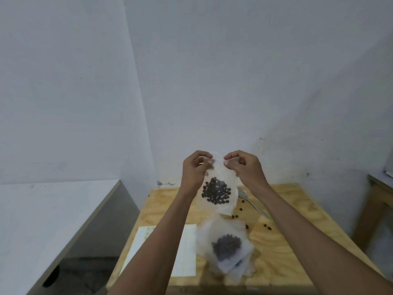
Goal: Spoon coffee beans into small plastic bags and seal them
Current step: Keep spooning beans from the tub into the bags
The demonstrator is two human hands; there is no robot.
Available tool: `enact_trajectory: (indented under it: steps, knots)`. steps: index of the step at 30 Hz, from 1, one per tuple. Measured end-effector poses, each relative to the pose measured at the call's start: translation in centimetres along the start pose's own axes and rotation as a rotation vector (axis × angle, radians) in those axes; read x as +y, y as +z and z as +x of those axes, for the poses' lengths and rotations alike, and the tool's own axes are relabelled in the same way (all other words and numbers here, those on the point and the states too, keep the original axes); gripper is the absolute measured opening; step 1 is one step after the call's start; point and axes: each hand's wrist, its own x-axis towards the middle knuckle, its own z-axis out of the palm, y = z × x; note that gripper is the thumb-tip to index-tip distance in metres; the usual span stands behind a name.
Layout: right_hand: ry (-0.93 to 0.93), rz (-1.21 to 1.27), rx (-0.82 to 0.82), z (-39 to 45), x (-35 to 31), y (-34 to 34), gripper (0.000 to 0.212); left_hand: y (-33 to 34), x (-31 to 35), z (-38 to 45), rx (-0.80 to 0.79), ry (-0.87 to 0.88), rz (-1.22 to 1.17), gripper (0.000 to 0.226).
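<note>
In the head view, a small plastic bag (219,188) is held up in the air above the wooden table (282,248), in front of the pale wall. Its top edge is pinched by the left hand (194,170) at one corner and by the right hand (244,167) at the other, with the fingers of both hands curled on the film. A dark heap of coffee beans (217,193) is seen low in the bag. The bag is judged to be light, thin and soft, so it hangs and folds under the beans, and the film is probably slippery. For sealing, the best hold seems to be on the top strip, well above the beans, so that the mouth is kept straight. Whether the mouth is already closed cannot be told. On the table below, a pile of bags (226,249) with beans inside is seen, a spoon (252,202) lies behind it, some loose beans (235,216) are scattered near, and a white sheet (187,250) lies beside the pile.
</note>
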Motion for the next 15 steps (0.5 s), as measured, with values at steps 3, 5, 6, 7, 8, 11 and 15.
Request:
enact_trajectory:
  steps: [3, 5, 6, 7, 8, 11, 15]
  knots:
    - [-0.018, 0.018, 0.03, -0.6, -0.4, 0.0, 0.011, 0.5, 0.2, -0.7, -0.02, -0.04, -0.033, 0.006]
    - [-0.018, 0.017, 0.032, -0.8, -0.4, 0.0, 0.012, 0.9, 0.2, -1.1, -0.009, -0.051, -0.055, 0.009]
    - [-0.014, 0.015, 0.035, -0.9, -0.4, 0.1, 0.012, 1.1, 0.2, -1.3, 0.009, -0.049, -0.071, 0.012]
    - [-0.011, 0.016, 0.04, -0.9, -0.4, 0.2, 0.012, 1.2, 0.2, -1.4, 0.026, -0.044, -0.084, 0.014]
    - [-0.009, 0.023, 0.044, -1.0, -0.4, 0.2, 0.012, 1.3, 0.1, -1.5, 0.038, -0.039, -0.095, 0.015]
    - [0.003, 0.055, 0.053, -1.4, -0.4, 0.4, 0.01, 1.5, 0.0, -1.9, 0.056, -0.038, -0.113, 0.015]
    - [0.06, 0.116, 0.047, -1.6, -0.2, 0.2, 0.011, 1.3, -0.2, -2.3, 0.075, -0.065, -0.134, 0.014]
